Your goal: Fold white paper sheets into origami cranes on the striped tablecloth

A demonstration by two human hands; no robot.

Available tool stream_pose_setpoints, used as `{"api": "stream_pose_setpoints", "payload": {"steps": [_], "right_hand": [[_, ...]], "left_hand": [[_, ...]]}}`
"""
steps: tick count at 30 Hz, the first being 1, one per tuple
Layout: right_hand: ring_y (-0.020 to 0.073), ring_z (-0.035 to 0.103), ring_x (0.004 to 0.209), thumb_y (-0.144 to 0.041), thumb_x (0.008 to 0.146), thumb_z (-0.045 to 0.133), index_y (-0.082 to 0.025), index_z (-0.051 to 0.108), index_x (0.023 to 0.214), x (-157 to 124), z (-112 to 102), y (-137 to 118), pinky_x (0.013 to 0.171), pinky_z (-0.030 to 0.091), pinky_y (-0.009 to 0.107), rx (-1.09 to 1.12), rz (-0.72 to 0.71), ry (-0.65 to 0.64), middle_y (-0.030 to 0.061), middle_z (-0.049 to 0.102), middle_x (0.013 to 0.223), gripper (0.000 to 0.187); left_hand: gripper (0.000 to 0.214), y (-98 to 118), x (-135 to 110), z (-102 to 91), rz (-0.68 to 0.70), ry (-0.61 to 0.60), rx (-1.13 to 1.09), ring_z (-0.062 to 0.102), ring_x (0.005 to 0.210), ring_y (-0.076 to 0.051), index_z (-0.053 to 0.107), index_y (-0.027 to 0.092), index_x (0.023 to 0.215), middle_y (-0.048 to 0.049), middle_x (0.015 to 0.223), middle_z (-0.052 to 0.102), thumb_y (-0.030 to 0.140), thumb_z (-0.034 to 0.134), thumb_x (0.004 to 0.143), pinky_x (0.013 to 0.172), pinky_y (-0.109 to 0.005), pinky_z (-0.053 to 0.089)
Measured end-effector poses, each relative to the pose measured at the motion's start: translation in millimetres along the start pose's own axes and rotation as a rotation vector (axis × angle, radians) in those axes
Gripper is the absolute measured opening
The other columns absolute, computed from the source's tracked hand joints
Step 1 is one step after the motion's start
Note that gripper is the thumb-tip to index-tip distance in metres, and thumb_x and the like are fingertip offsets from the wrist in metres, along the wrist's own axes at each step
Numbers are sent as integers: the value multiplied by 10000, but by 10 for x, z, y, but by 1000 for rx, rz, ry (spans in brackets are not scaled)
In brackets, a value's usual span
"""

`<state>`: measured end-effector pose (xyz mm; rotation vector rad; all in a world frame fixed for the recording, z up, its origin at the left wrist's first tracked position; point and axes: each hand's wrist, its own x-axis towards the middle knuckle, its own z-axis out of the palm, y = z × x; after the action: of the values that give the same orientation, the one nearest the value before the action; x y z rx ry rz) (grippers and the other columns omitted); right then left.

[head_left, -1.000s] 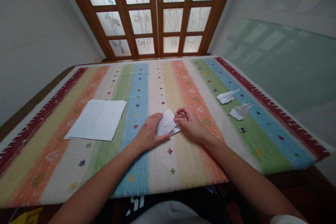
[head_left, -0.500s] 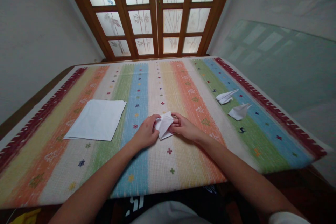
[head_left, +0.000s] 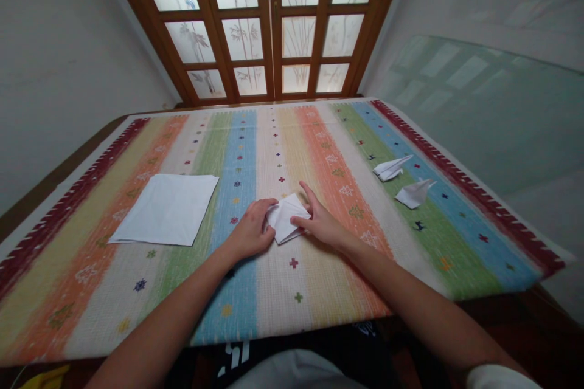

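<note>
Left hand (head_left: 250, 232) clasps a folded white paper (head_left: 283, 217) on a striped cloth (head_left: 319, 298), right hand (head_left: 322, 225) splayed open against its corner. A paper plane (head_left: 390, 168) and a second plane (head_left: 414, 193) lie beyond.

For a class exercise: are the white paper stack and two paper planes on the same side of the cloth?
No, the white paper stack lies left on the cloth, the two paper planes right.

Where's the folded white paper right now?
In the head view, the folded white paper sits near the middle of the striped woven tablecloth, between the left hand and the right hand, with the square paper sheets further left.
</note>
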<state>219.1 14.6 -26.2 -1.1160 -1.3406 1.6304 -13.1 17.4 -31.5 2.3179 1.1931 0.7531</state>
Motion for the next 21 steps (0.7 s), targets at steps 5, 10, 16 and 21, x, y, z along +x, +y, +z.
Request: {"api": "stream_pose_setpoints", "payload": {"steps": [5, 10, 16, 21], "right_hand": [[152, 651, 729, -204, 841, 744, -281, 107, 1691, -14, -16, -9, 659, 529, 267, 62, -98, -29, 25, 724, 969, 1066], [200, 725, 870, -286, 808, 808, -281, 359, 1498, 16, -37, 37, 787, 594, 341, 93, -98, -18, 47, 747, 1064, 824], [257, 711, 995, -303, 625, 954, -195, 598, 1188, -28, -45, -19, 889, 570, 395, -181, -114, -147, 99, 752, 1119, 675], [216, 671, 866, -196, 681, 873, -139, 683, 1131, -88, 22, -104, 785, 523, 329, -494, -170, -154, 93, 759, 1045, 492]], "left_hand": [[583, 22, -3, -41, -1, -10, -41, 645, 1192, -310, 546, 161, 1369, -166, 1316, 667, 123, 580, 788, 1074, -535, 529], [595, 44, -1, -80, 8, -27, -72, 636, 1220, -310, 526, 173, 1400, -167, 1344, 650, 147, 585, 809, 1081, -528, 527], [576, 6, 3, -63, 37, -23, -81, 612, 1276, -316, 508, 181, 1399, -170, 1361, 633, 167, 598, 830, 1136, -556, 485], [583, 15, 4, -74, 42, -28, -90, 602, 1285, -319, 495, 191, 1400, -166, 1357, 623, 159, 588, 826, 1143, -566, 477]]}}
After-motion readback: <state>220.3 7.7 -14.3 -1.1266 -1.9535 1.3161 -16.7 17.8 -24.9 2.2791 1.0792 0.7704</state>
